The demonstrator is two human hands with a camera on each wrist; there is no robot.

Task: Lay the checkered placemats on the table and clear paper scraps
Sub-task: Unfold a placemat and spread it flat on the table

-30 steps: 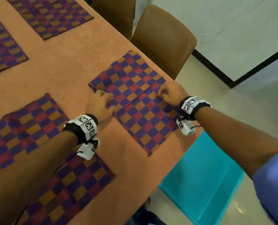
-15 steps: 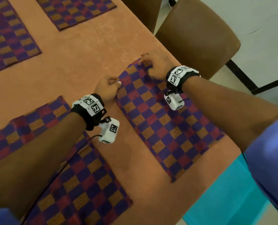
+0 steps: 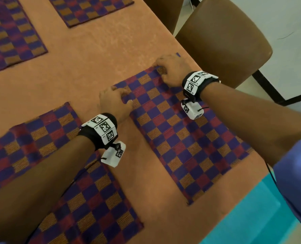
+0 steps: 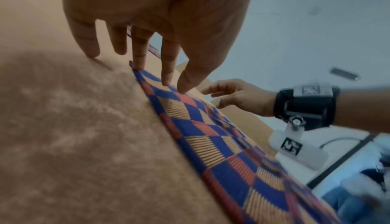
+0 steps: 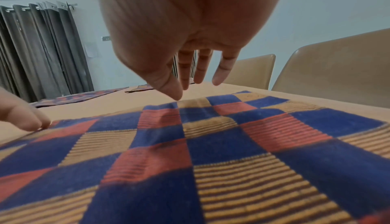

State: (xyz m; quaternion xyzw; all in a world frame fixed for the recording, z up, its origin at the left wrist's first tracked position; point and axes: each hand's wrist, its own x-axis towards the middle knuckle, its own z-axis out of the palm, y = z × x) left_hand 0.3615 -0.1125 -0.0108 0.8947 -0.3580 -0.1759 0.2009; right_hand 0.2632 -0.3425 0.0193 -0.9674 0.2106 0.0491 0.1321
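There are no boxes, bowls or bins in view, only flat things on the table (image 3: 86, 55).

The checkered placemat (image 3: 184, 138) lies flat near the table edge, in front of a brown chair (image 3: 223, 37). It has small squares of blue, red and striped orange. The far edge looks a bit bumpy under the hands.

The left hand (image 3: 113, 103) is at the far left corner of the placemat. In the left wrist view, its fingers (image 4: 139, 52) point down, spread a little, and the tips touch the mat's edge. It holds nothing.

The right hand (image 3: 170, 68) is at the far right corner. In the right wrist view, its fingers (image 5: 200, 70) hang down straight and loose, and the thumb tip is right at the mat. It holds nothing too.

More placemats lie on the table: one to the left (image 3: 28, 138), one close to the person (image 3: 86, 208), and two farther away (image 3: 91, 7) (image 3: 10, 36).

A tiny blue scrap (image 3: 178, 54) sits on the table just past the right hand.

Both wrists wear black bands (image 3: 198, 81) with black-and-white square code marks. The tiny writing on them is too small to read.
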